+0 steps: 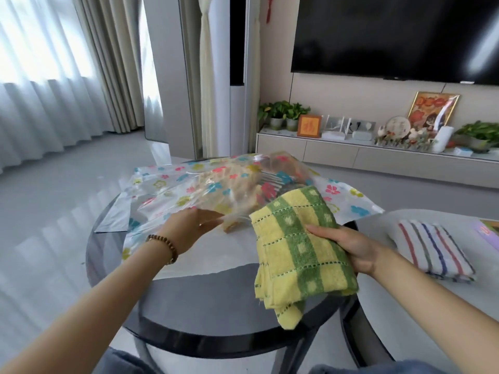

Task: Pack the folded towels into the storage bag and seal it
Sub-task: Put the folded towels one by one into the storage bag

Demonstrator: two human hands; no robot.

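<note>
A clear storage bag printed with coloured flowers lies on the round dark table, its mouth facing me. Folded towels show through the plastic inside it. My left hand, with a bead bracelet on the wrist, grips the upper edge of the bag's mouth and lifts it. My right hand holds a folded yellow and green checked towel by its right side, with the towel's far end at the bag's mouth. A folded white towel with coloured stripes lies on the pale table to the right.
A second pale table stands at the right, touching the dark one. Beyond are a low TV cabinet with plants, frames and ornaments, and a wall TV. Curtains hang at the left over a grey floor.
</note>
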